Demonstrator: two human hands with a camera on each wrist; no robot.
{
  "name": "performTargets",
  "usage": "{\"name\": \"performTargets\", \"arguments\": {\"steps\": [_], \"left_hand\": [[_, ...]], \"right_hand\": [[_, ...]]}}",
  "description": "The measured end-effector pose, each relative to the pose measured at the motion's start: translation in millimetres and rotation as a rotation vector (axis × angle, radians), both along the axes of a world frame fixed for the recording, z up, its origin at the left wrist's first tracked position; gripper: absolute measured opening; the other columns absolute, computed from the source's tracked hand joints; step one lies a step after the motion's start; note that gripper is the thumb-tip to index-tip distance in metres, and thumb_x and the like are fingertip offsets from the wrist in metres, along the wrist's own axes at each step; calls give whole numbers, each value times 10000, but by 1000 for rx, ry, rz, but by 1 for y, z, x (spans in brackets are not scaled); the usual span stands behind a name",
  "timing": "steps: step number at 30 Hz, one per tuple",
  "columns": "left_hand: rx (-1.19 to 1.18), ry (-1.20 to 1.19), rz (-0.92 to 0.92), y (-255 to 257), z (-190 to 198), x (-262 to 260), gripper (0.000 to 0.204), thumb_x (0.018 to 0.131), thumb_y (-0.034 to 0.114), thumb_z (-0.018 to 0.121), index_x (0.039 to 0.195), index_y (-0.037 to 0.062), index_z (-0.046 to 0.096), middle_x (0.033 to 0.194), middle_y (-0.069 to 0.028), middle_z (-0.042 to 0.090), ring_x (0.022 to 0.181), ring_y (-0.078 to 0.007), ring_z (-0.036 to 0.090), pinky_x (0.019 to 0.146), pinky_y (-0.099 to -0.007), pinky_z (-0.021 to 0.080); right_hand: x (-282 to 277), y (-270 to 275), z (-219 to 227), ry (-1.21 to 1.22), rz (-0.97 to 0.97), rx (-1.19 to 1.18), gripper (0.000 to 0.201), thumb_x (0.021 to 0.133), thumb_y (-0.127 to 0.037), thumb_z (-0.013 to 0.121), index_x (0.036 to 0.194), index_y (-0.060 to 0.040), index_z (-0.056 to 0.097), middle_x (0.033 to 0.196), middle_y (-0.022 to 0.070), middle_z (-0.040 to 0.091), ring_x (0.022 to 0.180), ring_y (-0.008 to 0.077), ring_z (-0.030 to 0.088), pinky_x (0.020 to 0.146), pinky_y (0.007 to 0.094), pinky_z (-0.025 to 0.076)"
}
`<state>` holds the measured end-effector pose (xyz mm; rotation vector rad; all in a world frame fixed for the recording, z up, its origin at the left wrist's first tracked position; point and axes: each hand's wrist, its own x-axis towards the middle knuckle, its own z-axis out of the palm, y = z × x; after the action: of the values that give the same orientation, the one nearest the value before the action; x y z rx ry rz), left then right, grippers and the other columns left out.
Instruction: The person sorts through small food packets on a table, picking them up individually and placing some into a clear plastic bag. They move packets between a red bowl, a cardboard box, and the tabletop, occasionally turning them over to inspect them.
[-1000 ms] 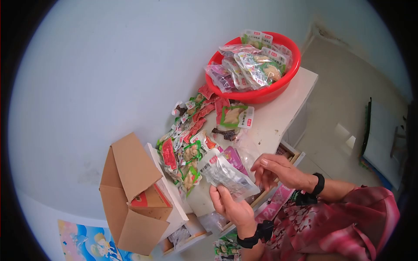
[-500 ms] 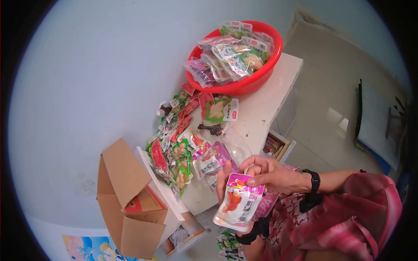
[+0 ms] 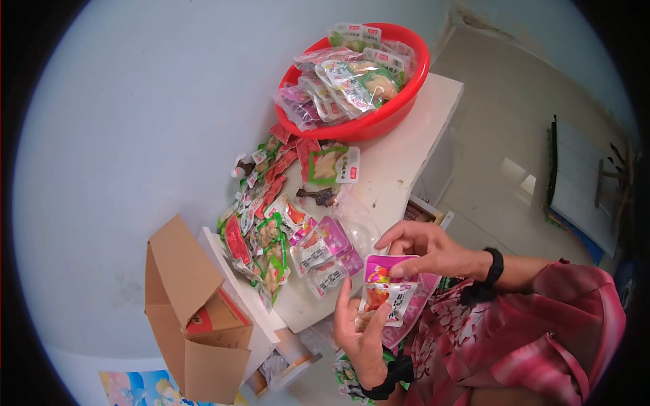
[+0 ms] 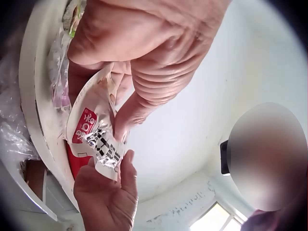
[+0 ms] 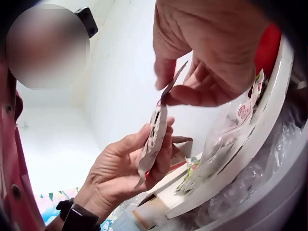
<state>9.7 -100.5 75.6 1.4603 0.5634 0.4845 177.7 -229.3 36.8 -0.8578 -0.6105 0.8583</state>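
Note:
Between both hands is a snack packet (image 3: 389, 294), white with a purple top and a picture of reddish food. My left hand (image 3: 362, 338) grips its lower end, thumb on the front and fingers behind. At the purple top edge, my right hand (image 3: 443, 254) pinches the packet between thumb and fingers. The left wrist view shows a red logo and black print on the packet (image 4: 89, 127); edge-on in the right wrist view, its top bends. Similar purple-and-white packets (image 3: 315, 247) lie on the white table (image 3: 420, 122), just beyond the left fingertips.
A red basin (image 3: 389, 128) full of bagged snacks stands at the table's far end. Many small green and red packets (image 3: 237, 240) lie along the wall side. An open cardboard box (image 3: 183, 264) is at the left. Drawers (image 3: 433, 211) stand open under the table.
A second ago the left hand alone held a packet silver side up, with the right hand apart. Now both hands hold a packet picture side up, closer to the body. The head view has shifted.

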Motion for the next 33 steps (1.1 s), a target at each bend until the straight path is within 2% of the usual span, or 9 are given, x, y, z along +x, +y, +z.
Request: {"name": "performTargets", "arguments": {"steps": [5,9,10,14,17,20,24,27,33], "left_hand": [[139,147,-139,0,-4,1,796,837,-60,786,1542,-81,415,967,-95,726,835,-126,689,773,-262,556],[295,-42,17,-6,-18,18,745,891,32,773,1541,-71,422,1102,-110,718,925,-136,674,822,-280,552],[332,-37,64,-6,-16,22,659,909,102,775,1479,-65,491,1129,-113,700,925,-145,659,792,-288,531],[737,70,252,5,-25,28,478,896,164,799,1291,-18,600,1004,-88,665,857,-168,619,717,-317,470],[1014,113,278,3,-22,51,441,868,183,822,1217,6,619,933,-83,626,844,-223,601,748,-369,475],[1228,139,249,5,-25,74,388,849,210,829,1125,24,628,886,-96,590,833,-291,591,767,-422,472],[1224,140,225,11,-41,77,219,886,145,762,1029,35,638,843,-93,584,804,-301,592,736,-445,473],[1199,114,226,11,-45,72,107,910,78,704,991,43,642,827,-87,595,784,-298,600,703,-440,474],[1163,41,224,-2,-43,71,77,914,28,673,979,52,640,838,-100,610,768,-317,613,655,-438,476]], "right_hand": [[22,-24,2,-208,310,-282,272,983,-174,762,1184,1,710,889,-20,703,836,32,594,711,238,504],[38,-48,0,-179,45,-260,229,979,-163,763,1136,3,738,921,-20,722,845,32,607,728,241,502],[40,-52,7,-120,-108,-254,217,987,-144,738,1149,1,733,974,-1,743,864,38,643,744,237,524],[63,-62,4,-37,-462,-212,253,1010,-142,670,1227,-14,695,1022,15,749,844,61,686,754,240,559],[65,-53,-11,-8,-573,-191,266,1012,-143,673,1244,-12,678,1011,17,747,823,65,695,708,240,574],[56,-31,-35,59,-547,-169,268,1017,-151,671,1246,-13,672,991,23,744,788,70,697,644,234,583],[45,-13,-34,191,-431,-106,257,1019,-160,675,1237,-22,681,970,21,742,773,73,693,615,239,585],[46,-10,-37,112,-351,-190,245,1018,-165,679,1224,-32,692,973,6,744,794,67,690,636,229,568],[43,5,-30,91,-254,-232,247,1013,-182,693,1223,-53,704,928,-42,720,725,23,619,586,198,458]]}}
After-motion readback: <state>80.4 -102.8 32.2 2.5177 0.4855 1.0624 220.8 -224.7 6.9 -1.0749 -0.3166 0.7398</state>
